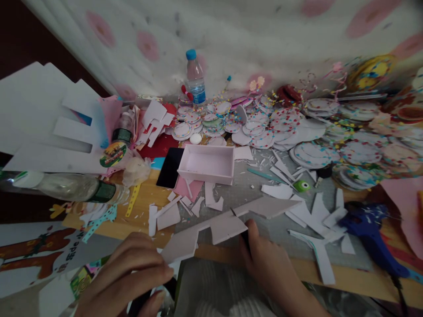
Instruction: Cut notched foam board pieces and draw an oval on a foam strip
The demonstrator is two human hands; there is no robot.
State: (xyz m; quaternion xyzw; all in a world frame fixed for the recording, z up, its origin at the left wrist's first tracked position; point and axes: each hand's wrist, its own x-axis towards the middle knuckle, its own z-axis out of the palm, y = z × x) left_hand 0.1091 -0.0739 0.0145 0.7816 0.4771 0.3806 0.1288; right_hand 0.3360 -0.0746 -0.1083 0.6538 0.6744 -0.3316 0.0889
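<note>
My left hand is closed at lower left, beside the left end of a long, notched white foam board. A dark object shows under its fingers, too hidden to name. Closed around the black handle of a thin craft knife is my right hand. The knife's narrow blade tip lies over the middle of the board, which slants up to the right above the table edge. An open, shallow white box sits behind the board.
A phone lies left of the box. White offcuts are scattered over the grey mat. A blue glue gun is at right. Decorated discs and an upright water bottle line the back; another bottle lies left.
</note>
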